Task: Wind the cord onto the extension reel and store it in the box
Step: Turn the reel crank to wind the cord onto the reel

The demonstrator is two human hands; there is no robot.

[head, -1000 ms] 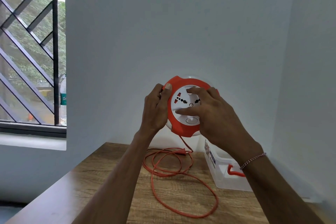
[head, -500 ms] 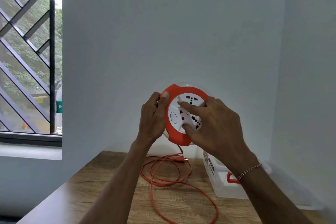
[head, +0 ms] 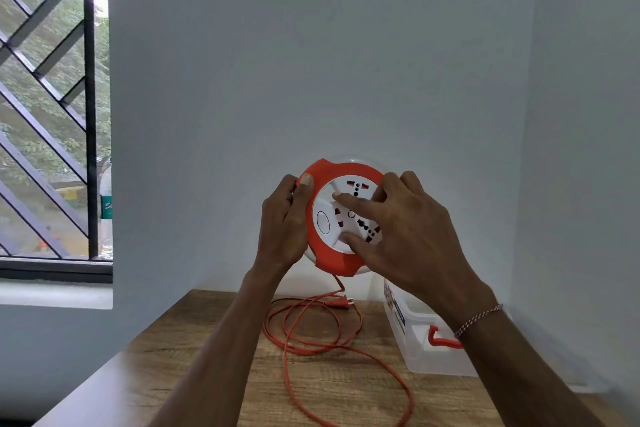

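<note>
I hold a round orange extension reel (head: 334, 262) with a white socket face upright in the air above the table. My left hand (head: 285, 218) grips its left rim, thumb on the front edge. My right hand (head: 398, 222) lies across the white socket disc, index finger and thumb pressed on it. An orange cord (head: 311, 340) hangs from the reel's underside and lies in loose loops on the wooden table (head: 194, 357); its plug (head: 341, 303) rests near the wall. A clear plastic box (head: 412, 340) with an orange latch stands to the right, partly hidden by my right forearm.
White walls close in behind and on the right. A barred window (head: 52, 114) with a sill is at the left, a bottle (head: 105, 204) standing on it. The table's left edge runs diagonally toward me.
The white socket disc has turned clockwise under my right hand; its oval button went from the bottom to the left. The reel sits a little lower in view, and the cord loops have shifted slightly.
</note>
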